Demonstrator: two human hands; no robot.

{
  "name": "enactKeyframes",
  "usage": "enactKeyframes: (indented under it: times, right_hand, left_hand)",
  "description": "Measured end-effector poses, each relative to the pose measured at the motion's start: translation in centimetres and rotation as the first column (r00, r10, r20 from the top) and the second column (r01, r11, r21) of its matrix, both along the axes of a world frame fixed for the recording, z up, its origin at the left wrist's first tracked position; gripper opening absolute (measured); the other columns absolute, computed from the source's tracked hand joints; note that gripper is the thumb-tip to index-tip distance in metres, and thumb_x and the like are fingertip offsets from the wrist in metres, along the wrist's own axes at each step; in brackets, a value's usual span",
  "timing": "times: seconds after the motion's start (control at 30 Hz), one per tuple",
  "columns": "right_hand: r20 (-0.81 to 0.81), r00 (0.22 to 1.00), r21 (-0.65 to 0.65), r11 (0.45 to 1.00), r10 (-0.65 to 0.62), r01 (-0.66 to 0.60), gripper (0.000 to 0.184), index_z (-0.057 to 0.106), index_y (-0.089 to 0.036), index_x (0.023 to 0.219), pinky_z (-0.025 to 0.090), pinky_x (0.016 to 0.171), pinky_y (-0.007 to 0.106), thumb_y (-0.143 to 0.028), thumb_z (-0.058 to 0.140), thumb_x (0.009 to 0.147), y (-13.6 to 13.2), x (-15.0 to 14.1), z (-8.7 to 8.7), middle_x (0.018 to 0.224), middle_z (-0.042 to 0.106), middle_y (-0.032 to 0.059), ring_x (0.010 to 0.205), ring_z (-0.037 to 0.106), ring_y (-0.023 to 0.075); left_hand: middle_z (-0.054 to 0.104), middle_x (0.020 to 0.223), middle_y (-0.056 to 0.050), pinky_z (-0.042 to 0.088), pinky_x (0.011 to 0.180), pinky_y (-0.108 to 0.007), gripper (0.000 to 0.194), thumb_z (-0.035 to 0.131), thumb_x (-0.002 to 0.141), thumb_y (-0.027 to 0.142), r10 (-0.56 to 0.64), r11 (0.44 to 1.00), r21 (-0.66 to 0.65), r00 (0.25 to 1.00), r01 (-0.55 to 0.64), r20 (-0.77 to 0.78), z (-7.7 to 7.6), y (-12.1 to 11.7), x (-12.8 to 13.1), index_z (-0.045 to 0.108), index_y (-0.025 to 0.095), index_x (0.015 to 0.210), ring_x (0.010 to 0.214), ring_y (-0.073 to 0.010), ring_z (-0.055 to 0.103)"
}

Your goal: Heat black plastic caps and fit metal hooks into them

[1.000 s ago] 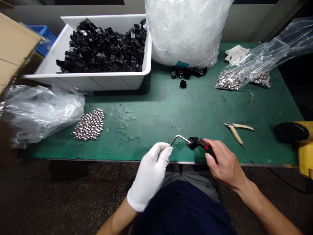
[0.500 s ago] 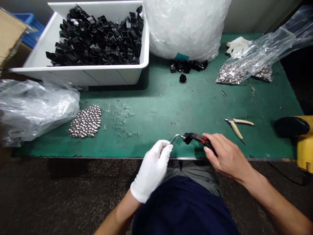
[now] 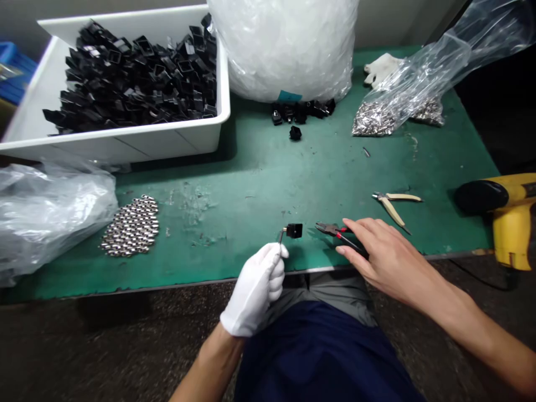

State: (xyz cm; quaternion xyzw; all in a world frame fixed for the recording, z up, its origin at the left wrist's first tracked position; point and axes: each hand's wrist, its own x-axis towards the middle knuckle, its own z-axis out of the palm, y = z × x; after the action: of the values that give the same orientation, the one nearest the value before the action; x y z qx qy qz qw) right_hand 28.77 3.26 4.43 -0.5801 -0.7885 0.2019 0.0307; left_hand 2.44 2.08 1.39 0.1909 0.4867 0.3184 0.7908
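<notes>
Left grip (image 3: 256, 291), gloved, clamped on a thin rod (image 3: 280, 237), black part (image 3: 295, 230) at its tip; right grip (image 3: 387, 259) closed around pliers (image 3: 329, 229), near the front edge of the counter (image 3: 247, 178).

Cream-handled nippers (image 3: 392, 212) left of a yellow power tool (image 3: 513, 226); a blue crate (image 3: 23, 64) at far left

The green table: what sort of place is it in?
Probably a small-parts assembly workshop: a white bin heaped with black pieces, small metal parts laid out close together, and pliers held in the right hand.
</notes>
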Motion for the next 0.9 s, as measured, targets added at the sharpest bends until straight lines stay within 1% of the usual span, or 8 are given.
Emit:
enactKeyframes:
  times: [0.1,0.2,0.27,0.4,0.47,0.53,0.7,0.9]
  right_hand:
    - [-0.241,0.953,-0.251,0.960,-0.182,0.120,0.046,0.054,-0.026,0.140,0.048,0.095,0.041,-0.053,0.049,0.102,-0.2,-0.3,1.2,0.124,0.063,0.0061,0.112,0.058,0.0263]
    - [-0.418,0.849,-0.568,0.822,-0.325,0.035,0.041,0.061,-0.032,0.132,0.048,0.095,0.037,-0.057,0.048,0.102,0.0,-0.8,2.3,0.121,0.066,0.0004,0.110,0.061,0.0228]
    - [-0.481,0.784,-0.679,0.732,-0.393,-0.050,0.044,0.065,-0.028,0.125,0.049,0.091,0.036,-0.060,0.047,0.102,0.4,-1.1,2.5,0.113,0.068,0.0018,0.104,0.062,0.0222]
    - [-0.508,0.704,-0.790,0.594,-0.496,-0.151,0.052,0.069,-0.016,0.102,0.050,0.080,0.033,-0.063,0.047,0.100,1.1,-0.9,1.8,0.098,0.068,0.0064,0.088,0.061,0.0195]
    - [-0.494,0.682,-0.833,0.518,-0.539,-0.194,0.053,0.069,-0.015,0.100,0.050,0.078,0.033,-0.064,0.049,0.099,1.2,-0.6,1.4,0.097,0.068,0.0077,0.085,0.060,0.0187]
    - [-0.481,0.675,-0.855,0.469,-0.560,-0.220,0.053,0.070,-0.014,0.102,0.050,0.076,0.033,-0.064,0.050,0.098,1.2,-0.3,1.1,0.097,0.068,0.0089,0.084,0.061,0.0189]
    - [-0.470,0.655,-0.875,0.408,-0.591,-0.260,0.051,0.074,-0.015,0.101,0.051,0.075,0.033,-0.061,0.052,0.098,1.1,0.0,0.9,0.093,0.070,0.0088,0.084,0.064,0.0199]
    - [-0.467,0.612,-0.882,0.389,-0.638,-0.266,0.046,0.074,-0.016,0.107,0.052,0.077,0.034,-0.056,0.053,0.099,0.6,1.0,0.4,0.101,0.070,0.0098,0.086,0.064,0.0200]
  left_hand:
    - [0.018,0.063,0.010,0.009,0.041,-0.017,0.021,0.054,0.097,0.044,-0.005,1.000,0.002,1.000,0.005,-0.007,0.0,0.1,-0.2,0.051,0.023,0.094,0.050,-0.0055,0.008]
    - [0.020,0.063,0.010,0.011,0.042,-0.017,0.024,0.054,0.097,0.047,-0.033,0.999,0.035,0.994,0.037,-0.105,0.0,0.1,-0.3,0.052,0.023,0.094,0.050,-0.0061,0.010]
    - [0.023,0.064,0.009,0.014,0.043,-0.017,0.027,0.052,0.097,0.049,-0.055,0.995,0.070,0.975,0.072,-0.214,0.1,0.1,-0.5,0.053,0.023,0.094,0.051,-0.0066,0.014]
    - [0.034,0.066,0.007,0.025,0.047,-0.019,0.029,0.049,0.098,0.048,-0.069,0.967,0.193,0.899,0.167,-0.433,0.3,0.1,-0.8,0.056,0.021,0.091,0.054,-0.0085,0.027]
    - [0.042,0.069,0.004,0.033,0.054,-0.021,0.027,0.049,0.098,0.045,-0.055,0.931,0.277,0.840,0.239,-0.540,0.4,0.1,-1.0,0.058,0.020,0.090,0.059,-0.0104,0.036]
    - [0.051,0.075,0.002,0.039,0.063,-0.023,0.026,0.048,0.099,0.041,-0.045,0.884,0.338,0.779,0.324,-0.626,0.4,0.2,-1.2,0.059,0.020,0.090,0.068,-0.0127,0.045]
    - [0.064,0.090,0.000,0.043,0.081,-0.024,0.023,0.046,0.100,0.036,-0.055,0.772,0.411,0.694,0.485,-0.717,0.4,0.5,-1.9,0.062,0.020,0.095,0.084,-0.0152,0.057]
    - [0.065,0.090,0.001,0.042,0.080,-0.022,0.024,0.044,0.102,0.037,-0.090,0.735,0.408,0.673,0.543,-0.734,0.3,0.9,-2.4,0.062,0.021,0.096,0.083,-0.0139,0.057]
